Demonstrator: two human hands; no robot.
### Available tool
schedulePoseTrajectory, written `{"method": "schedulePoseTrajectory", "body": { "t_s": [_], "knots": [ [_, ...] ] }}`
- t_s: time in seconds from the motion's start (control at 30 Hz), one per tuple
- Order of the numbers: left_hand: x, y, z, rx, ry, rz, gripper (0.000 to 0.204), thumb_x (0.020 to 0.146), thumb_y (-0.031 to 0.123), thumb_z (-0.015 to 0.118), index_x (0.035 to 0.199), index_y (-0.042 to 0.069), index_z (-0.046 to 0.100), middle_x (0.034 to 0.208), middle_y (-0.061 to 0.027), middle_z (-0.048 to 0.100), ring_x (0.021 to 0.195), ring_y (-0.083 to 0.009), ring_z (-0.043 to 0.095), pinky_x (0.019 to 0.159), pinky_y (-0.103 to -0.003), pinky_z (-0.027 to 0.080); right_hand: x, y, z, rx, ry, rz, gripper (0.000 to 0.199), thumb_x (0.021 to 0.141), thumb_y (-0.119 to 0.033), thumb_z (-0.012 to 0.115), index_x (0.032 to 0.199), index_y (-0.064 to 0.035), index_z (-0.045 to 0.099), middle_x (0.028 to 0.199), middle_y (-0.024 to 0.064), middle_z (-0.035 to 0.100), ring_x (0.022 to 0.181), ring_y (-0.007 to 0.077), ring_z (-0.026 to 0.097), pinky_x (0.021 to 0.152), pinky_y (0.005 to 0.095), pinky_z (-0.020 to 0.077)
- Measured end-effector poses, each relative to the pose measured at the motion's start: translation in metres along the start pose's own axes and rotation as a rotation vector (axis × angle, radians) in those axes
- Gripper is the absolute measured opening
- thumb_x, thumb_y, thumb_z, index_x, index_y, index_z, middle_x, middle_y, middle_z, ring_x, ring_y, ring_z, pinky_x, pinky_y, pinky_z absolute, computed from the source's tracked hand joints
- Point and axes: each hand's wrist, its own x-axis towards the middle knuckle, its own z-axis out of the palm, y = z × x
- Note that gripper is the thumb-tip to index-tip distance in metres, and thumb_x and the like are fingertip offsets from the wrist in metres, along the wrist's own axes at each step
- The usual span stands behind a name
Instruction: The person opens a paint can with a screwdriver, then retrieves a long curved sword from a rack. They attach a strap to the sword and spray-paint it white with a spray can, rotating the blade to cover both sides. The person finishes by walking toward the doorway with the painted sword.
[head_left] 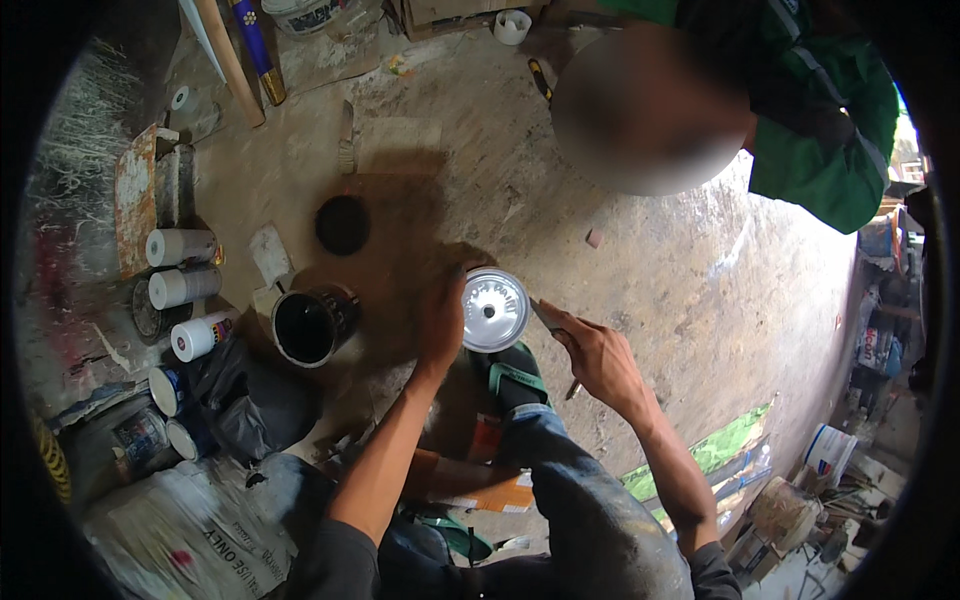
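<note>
Steadying silver can, left hand, right hand gripping tool

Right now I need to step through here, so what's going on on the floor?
A person crouched on the dirt floor steadies a closed silver tin can with the left hand. The right hand holds a thin tool with its tip at the lid's edge. An open can with dark contents stands to the left, a round black lid lies beyond it. Another person in a green top bends in opposite.
</note>
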Motion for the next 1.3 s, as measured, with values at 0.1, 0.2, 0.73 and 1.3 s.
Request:
{"method": "schedulePoseTrajectory", "body": {
  "t_s": [0.1,0.2,0.73,1.3],
  "knots": [
    [0.001,0.004,0.001,-0.11,-0.029,-0.04,0.036,0.102,0.022,0.042,0.111,-0.003,0.066,0.103,-0.0099,0.07,0.096,-0.0148,0.065,0.088,-0.029,0.047,-0.001,-0.007,0.007,-0.012,-0.041,0.009,0.048,0.092,-0.006,0.052,0.139,-0.0156,0.05,0.105,0.0215,0.067,0.093,0.0421,0.064,0.075,0.0469,0.0518],
    [0.004,0.0,0.0,-0.211,-0.069,-0.03,0.037,0.101,0.023,0.042,0.111,-0.003,0.066,0.102,-0.0099,0.07,0.096,-0.0151,0.064,0.089,-0.029,0.047,0.006,0.006,0.014,0.215,0.063,-0.093,0.047,0.093,-0.007,0.053,0.139,-0.0149,0.051,0.103,0.0242,0.065,0.093,0.0444,0.062,0.075,0.0456,0.052],
    [-0.004,-0.007,0.012,-0.022,0.18,0.053,0.035,0.102,0.02,0.041,0.108,-0.005,0.066,0.103,-0.0123,0.069,0.097,-0.0189,0.063,0.09,-0.031,0.046,0.024,0.03,-0.003,0.182,-0.217,0.009,0.049,0.094,-0.016,0.061,0.142,-0.015,0.051,0.074,0.01,0.059,0.063,0.0161,0.053,0.064,0.0318,0.0458],
    [0.046,-0.012,-0.003,-0.243,-0.439,-0.253,0.028,0.096,0.016,0.05,0.106,-0.001,0.07,0.097,-0.0065,0.071,0.088,-0.0128,0.066,0.083,-0.026,0.05,-0.028,-0.004,0.055,0.267,0.212,0.197,0.037,0.096,-0.013,0.055,0.133,-0.0104,0.057,0.099,0.0261,0.066,0.09,0.0404,0.067,0.074,0.0431,0.0515]
  ]
}}
